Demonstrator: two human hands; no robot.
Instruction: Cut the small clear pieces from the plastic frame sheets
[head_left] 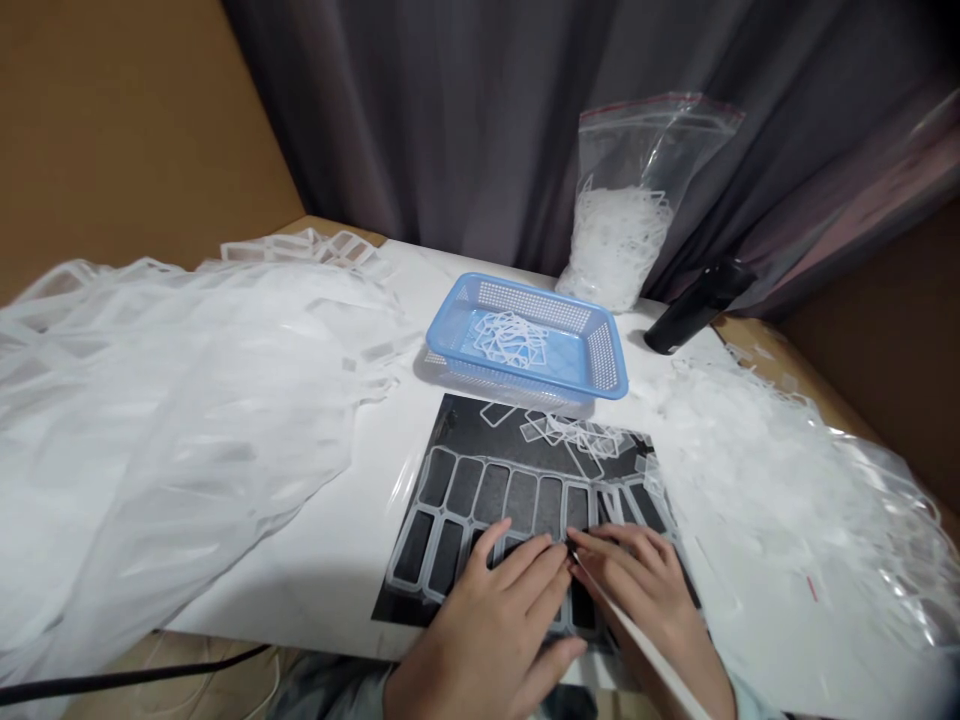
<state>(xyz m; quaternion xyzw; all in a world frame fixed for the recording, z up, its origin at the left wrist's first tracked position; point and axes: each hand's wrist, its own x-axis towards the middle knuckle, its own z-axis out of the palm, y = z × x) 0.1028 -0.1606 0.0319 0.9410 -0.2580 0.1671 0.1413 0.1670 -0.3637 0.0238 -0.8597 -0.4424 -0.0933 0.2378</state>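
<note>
A translucent sheet of joined rectangular frames [465,488] lies on a black mat [480,437]. My left hand [499,625] rests on the sheet's lower row, fingers spread. Close beside it, my right hand [645,590] has its fingers curled round a thin white tool [637,636], whose tip is at the sheet between both hands. Small loose white frames [581,437] are scattered along the mat's upper part. Behind the mat, a blue basket [525,380] holds more white frames [511,340].
Stacked translucent frame sheets [187,400] cover the left side. A heap of clear plastic pieces [787,470] lies at right. A zip bag of white frames [619,240] and a black cylinder [694,308] stand behind, before a grey curtain [435,120].
</note>
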